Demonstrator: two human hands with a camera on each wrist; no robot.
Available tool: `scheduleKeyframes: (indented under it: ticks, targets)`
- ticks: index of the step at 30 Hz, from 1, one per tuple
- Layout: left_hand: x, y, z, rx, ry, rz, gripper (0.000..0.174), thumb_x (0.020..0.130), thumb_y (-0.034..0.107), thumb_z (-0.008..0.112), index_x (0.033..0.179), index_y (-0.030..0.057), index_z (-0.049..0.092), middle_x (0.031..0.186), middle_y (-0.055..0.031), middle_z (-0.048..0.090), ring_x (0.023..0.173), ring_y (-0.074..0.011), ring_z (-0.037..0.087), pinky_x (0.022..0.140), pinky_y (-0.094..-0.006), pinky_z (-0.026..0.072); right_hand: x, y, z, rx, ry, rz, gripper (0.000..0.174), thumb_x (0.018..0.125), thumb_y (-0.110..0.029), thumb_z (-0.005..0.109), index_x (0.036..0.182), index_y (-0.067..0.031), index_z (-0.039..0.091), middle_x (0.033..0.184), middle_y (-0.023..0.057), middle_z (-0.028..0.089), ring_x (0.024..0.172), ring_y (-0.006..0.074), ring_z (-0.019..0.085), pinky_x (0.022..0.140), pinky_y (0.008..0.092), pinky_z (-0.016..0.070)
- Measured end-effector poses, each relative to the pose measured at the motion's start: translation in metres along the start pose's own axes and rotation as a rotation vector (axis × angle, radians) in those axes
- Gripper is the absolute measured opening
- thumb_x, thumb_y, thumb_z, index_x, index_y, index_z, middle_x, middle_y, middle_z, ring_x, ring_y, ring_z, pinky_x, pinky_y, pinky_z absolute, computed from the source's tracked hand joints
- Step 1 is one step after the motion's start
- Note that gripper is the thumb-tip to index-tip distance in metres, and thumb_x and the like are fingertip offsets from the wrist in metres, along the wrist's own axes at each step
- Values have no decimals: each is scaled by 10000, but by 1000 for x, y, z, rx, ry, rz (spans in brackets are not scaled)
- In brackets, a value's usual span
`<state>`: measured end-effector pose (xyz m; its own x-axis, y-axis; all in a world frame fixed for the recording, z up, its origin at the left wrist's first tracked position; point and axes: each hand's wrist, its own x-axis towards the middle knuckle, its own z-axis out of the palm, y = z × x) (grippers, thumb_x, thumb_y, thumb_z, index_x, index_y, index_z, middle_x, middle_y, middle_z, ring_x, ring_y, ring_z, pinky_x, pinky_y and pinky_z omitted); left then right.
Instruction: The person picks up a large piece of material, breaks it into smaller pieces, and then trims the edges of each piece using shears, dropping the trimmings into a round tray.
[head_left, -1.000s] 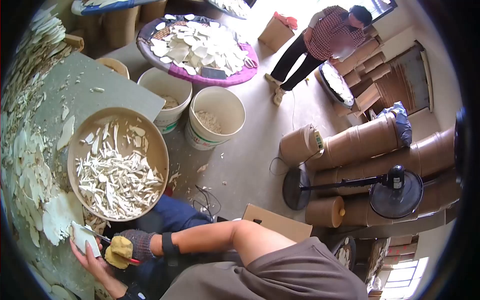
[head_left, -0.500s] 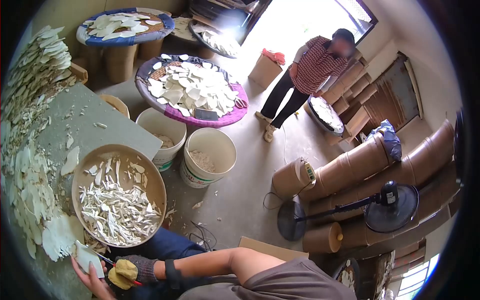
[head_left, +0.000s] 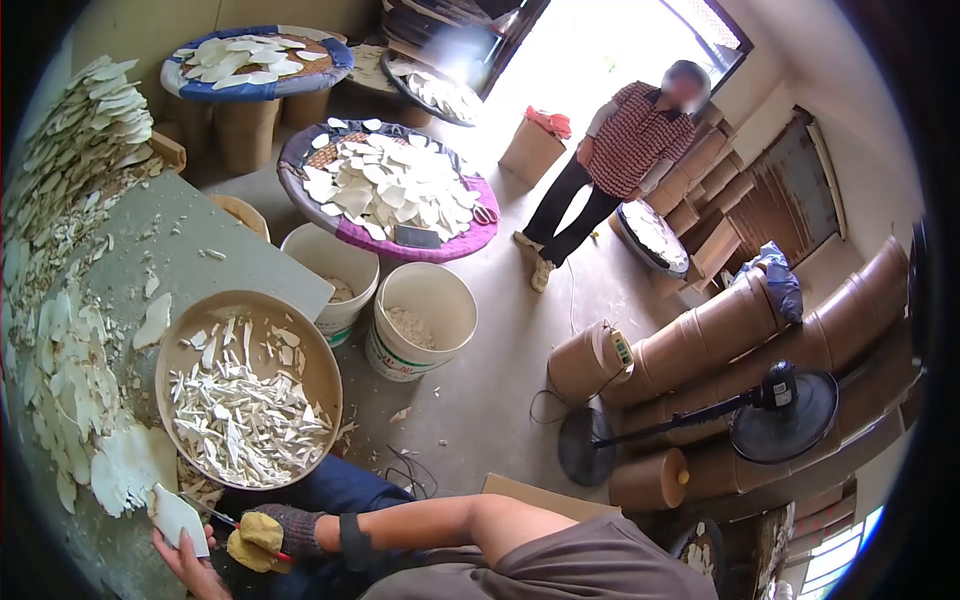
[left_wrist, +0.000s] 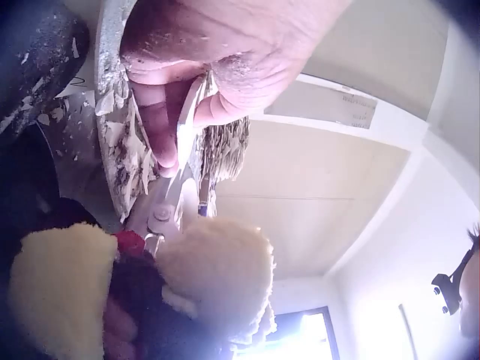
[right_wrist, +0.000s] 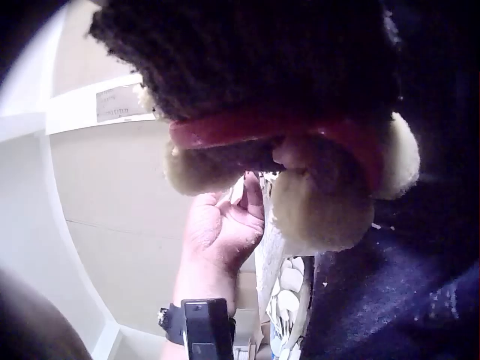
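At the lower left of the head view my left hand [head_left: 190, 568] pinches a flat white slice [head_left: 180, 522] between thumb and fingers. My right hand [head_left: 292, 530], in a dark knitted glove with yellow foam-like pads [head_left: 256, 540] on it, grips red-handled scissors [left_wrist: 161, 216]. Their blades point at the slice and overlap its edge in the left wrist view. From the right wrist, the red handle [right_wrist: 225, 132] shows inside the gloved grip, with the left hand [right_wrist: 229, 225] beyond it. A round brown tub [head_left: 170, 440] of white trimmings [head_left: 245, 425] stands just past the hands.
White slices [head_left: 50, 390] are heaped along the green-grey table's [head_left: 210, 262] left side. Two white buckets [head_left: 415, 365] stand beyond the tub, near a round tray [head_left: 470, 240] of slices. A person [head_left: 630, 150] stands behind. Fans [head_left: 785, 415] and brown drums [head_left: 690, 345] lie right.
The head view has tilted up, so the room sits lower in it. My hands keep hold of the slice and the scissors. The standing person's head has come up from a bowed position.
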<state>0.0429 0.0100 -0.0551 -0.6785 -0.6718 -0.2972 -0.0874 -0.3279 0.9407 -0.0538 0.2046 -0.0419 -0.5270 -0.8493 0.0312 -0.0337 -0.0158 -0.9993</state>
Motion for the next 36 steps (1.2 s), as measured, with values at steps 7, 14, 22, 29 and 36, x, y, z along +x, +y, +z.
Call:
scheduleKeyframes:
  ticks: [7, 14, 22, 29, 36]
  targets:
    - [-7, -7, -19, -22, 26, 56, 430, 873, 139, 560, 1251, -16, 426, 1172, -135, 523, 1001, -221, 551, 770, -329, 484, -11, 22, -1, -485, -5, -379, 233, 718, -173, 672, 894, -44, 590, 882, 133, 602, 826, 285, 575, 762, 359, 484]
    - [-33, 27, 5, -180, 111, 122, 370, 872, 176, 584, 1161, -34, 486, 1085, -168, 589, 917, -274, 630, 770, -373, 538, -19, 33, -9, 112, -206, 79, 457, 699, -111, 685, 1131, -54, 548, 1162, 110, 563, 1081, 228, 542, 924, 353, 438]
    - [-43, 37, -4, -170, 138, 59, 436, 871, 70, 564, 1243, 9, 345, 1015, -181, 622, 776, -254, 668, 647, -296, 545, -9, 44, 7, 239, -269, 226, 254, 901, -151, 512, 1098, 9, 522, 1060, 108, 604, 976, 227, 600, 883, 358, 481]
    - [-47, 35, -3, -67, 24, 49, 467, 863, 42, 569, 1276, -7, 356, 1017, -171, 623, 771, -229, 669, 622, -280, 557, 10, 42, 20, 340, -254, 192, 223, 929, -105, 477, 1119, 3, 522, 1114, 120, 594, 1044, 216, 586, 913, 337, 478]
    - [-36, 26, -4, -116, 203, 188, 454, 882, 38, 544, 1311, 29, 396, 1117, -120, 582, 898, -188, 626, 670, -295, 566, 20, 29, 20, 497, -355, 275, 190, 919, -125, 510, 1057, -8, 571, 1029, 101, 639, 948, 196, 626, 832, 313, 501]
